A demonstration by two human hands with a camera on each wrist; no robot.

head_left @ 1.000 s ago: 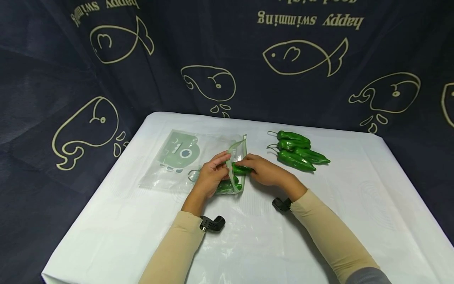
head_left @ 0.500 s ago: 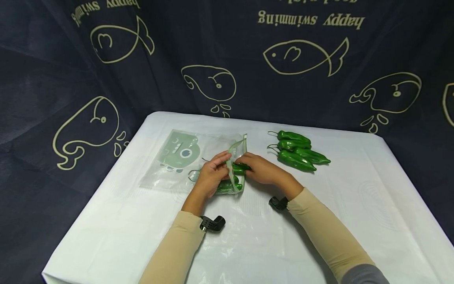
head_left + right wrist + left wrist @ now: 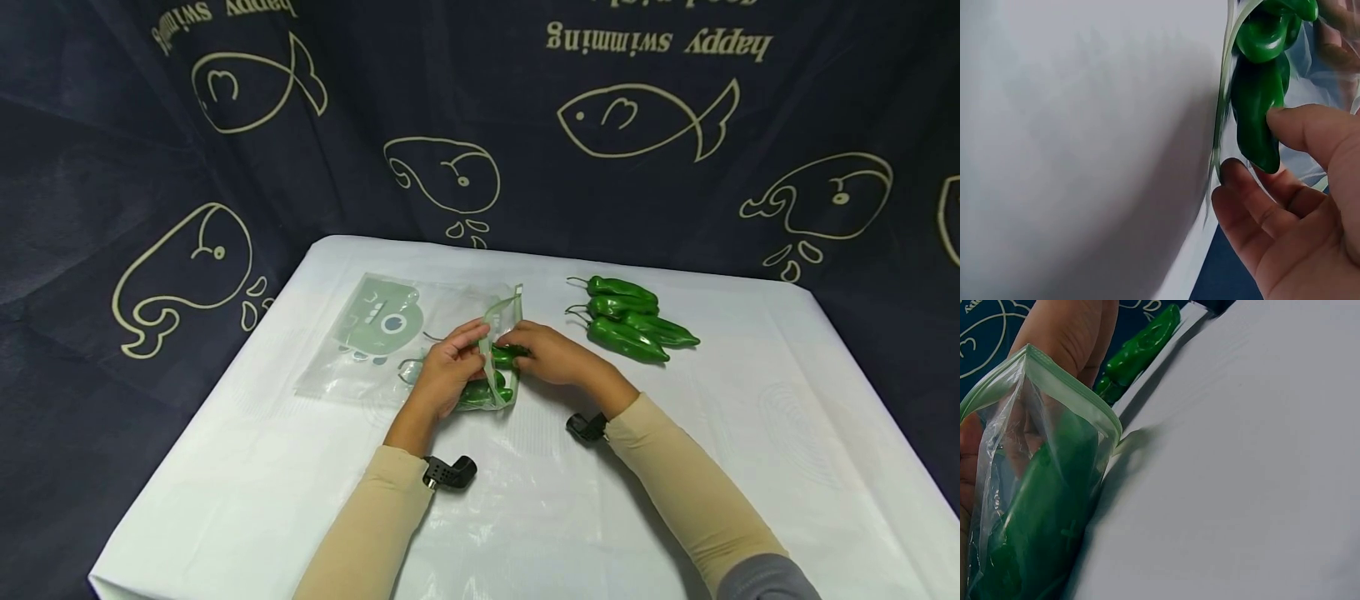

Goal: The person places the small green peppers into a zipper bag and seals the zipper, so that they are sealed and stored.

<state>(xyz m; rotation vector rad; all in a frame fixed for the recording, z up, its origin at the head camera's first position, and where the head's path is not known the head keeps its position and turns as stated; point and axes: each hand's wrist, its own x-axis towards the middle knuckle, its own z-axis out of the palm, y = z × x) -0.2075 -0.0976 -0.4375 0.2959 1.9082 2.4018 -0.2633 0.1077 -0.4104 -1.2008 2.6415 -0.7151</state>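
Observation:
A clear zip bag (image 3: pixel 442 304) with a green cartoon print lies on the white table, its green-edged mouth (image 3: pixel 1075 394) standing apart. My left hand (image 3: pixel 444 371) pinches the near edge of that mouth between thumb and fingers. Several green peppers (image 3: pixel 480 394) are inside, seen partly through the plastic. At the mouth, my right hand (image 3: pixel 553 354) holds another green pepper (image 3: pixel 1257 115) near its tip. In the right wrist view the thumb lies on this pepper, with the fingers under it at the bag's rim. Its stem end is inside the bag.
Right of the bag, several green peppers (image 3: pixel 626 337) lie in a pile, stems mostly to the left. A dark curtain (image 3: pixel 525 200) with fish and whale drawings hangs behind the white table (image 3: pixel 675 467).
My right hand has moved slightly left and away from me, sliding the pepper further into the bag. My left hand and the pile have stayed put.

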